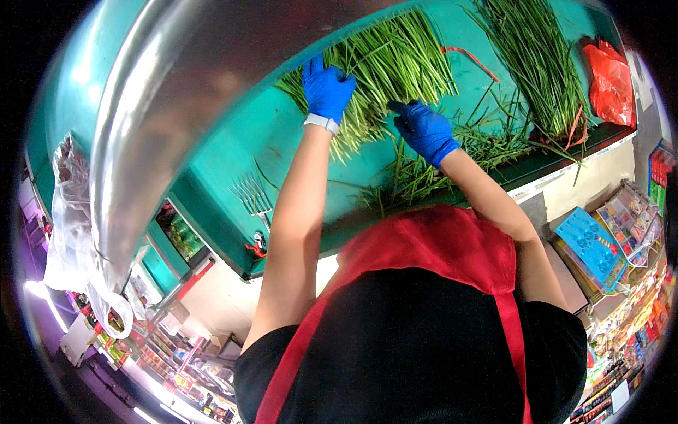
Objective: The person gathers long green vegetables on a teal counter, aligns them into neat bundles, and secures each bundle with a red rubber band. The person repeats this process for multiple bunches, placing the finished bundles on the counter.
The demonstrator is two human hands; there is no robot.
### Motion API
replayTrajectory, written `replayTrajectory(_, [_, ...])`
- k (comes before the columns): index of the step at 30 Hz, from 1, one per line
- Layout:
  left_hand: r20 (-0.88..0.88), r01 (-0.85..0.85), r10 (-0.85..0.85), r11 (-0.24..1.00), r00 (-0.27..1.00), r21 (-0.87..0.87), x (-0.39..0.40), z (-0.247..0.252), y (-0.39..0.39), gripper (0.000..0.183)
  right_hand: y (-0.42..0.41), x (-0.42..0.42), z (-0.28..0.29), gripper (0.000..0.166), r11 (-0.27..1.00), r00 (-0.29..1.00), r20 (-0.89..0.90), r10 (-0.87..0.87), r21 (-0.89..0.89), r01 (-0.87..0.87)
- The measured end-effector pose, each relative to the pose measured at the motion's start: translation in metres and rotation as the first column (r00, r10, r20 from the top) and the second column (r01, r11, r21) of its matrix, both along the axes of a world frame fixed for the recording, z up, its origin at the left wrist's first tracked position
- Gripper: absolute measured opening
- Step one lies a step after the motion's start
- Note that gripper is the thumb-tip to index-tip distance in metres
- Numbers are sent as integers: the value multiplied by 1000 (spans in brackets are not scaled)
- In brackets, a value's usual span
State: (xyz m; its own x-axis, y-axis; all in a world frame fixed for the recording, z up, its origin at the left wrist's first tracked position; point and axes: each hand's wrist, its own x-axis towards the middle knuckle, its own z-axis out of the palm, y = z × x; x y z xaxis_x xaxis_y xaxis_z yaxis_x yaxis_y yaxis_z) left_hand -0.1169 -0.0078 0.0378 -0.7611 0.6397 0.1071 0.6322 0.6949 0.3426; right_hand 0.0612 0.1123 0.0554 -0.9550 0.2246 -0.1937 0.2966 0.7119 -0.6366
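Long green stalks, seemingly garlic chives (402, 58), lie spread on a green tray-like counter (233, 143). My left hand (328, 90), in a blue glove, rests on the left part of the pile, its fingers partly extended; whether it grips any stalks cannot be told. Near the stalks' pale lower ends is my right hand (422, 127), also blue-gloved, with fingers bent and a fingertip at the stalk ends. A loose heap of leafy trimmings (424, 175) lies below and beside my right hand. A second bundle of chives (540, 69), with a red tie (576, 127) near its base, lies to the right.
A red plastic bag (609, 82) lies at the counter's right end. A red strip (474, 58) sits between the chives. A metal hand rake (254, 196) lies at the left. A shiny curved metal object (143, 95) crosses the upper left, beside a clear plastic bag (71, 212).
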Motion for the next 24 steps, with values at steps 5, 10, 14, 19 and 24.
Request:
replayTrajectory(5, [149,-25,10,995,989,101,-7,-2,-9,25,-23,-15,-26,59,986,980,-116,-162,-65,155])
replayTrajectory(10, [280,-174,96,947,955,270,-11,-3,-12,26,-56,-39,-34,60,998,997,-64,-44,-48,41])
replayTrajectory(14, [393,-296,141,881,909,369,-9,-8,-19,23,-68,-46,-22,56,998,995,82,52,-45,-49])
replayTrajectory(19, [385,-310,175,895,906,321,1,1,-10,21,-62,-33,-19,51,998,995,-93,45,-35,-49])
replayTrajectory(24, [206,-204,142,925,968,321,9,-8,2,25,-19,-13,-10,52,971,943,-282,-178,107,215])
